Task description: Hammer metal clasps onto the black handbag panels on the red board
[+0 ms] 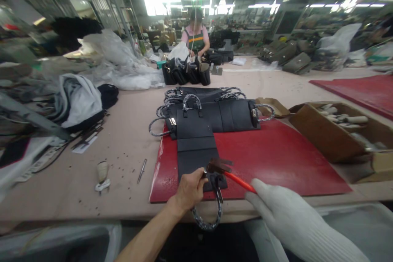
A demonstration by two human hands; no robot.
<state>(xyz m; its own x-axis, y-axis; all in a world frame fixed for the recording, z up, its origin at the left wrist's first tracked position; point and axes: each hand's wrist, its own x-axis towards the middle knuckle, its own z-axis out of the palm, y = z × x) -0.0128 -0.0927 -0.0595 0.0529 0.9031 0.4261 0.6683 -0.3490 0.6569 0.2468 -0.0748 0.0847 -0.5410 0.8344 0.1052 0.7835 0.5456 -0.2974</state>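
My right hand (pixel 276 204), in a white knit glove, is closed around the red handle of a claw hammer (pixel 239 181). The hammer's dark head is above the near end of a black leather bag panel (pixel 196 143), close to my left fingers. My bare left hand (pixel 192 188) is pinched at that end of the panel. A small shiny bit shows at its fingertips, too little to name. From the panel's near end a wrapped loop handle (pixel 208 223) hangs over the table edge. Under the panel lies a red board (pixel 260 159).
More black panels with wrapped handles (pixel 227 114) lie behind. At right stands a cardboard box (pixel 325 139) of white-wrapped pieces. A wooden-handled tool (pixel 102 174) and a metal rod (pixel 141 170) lie left. Black bags (pixel 186 71) stand farther back, before a co-worker (pixel 196 37).
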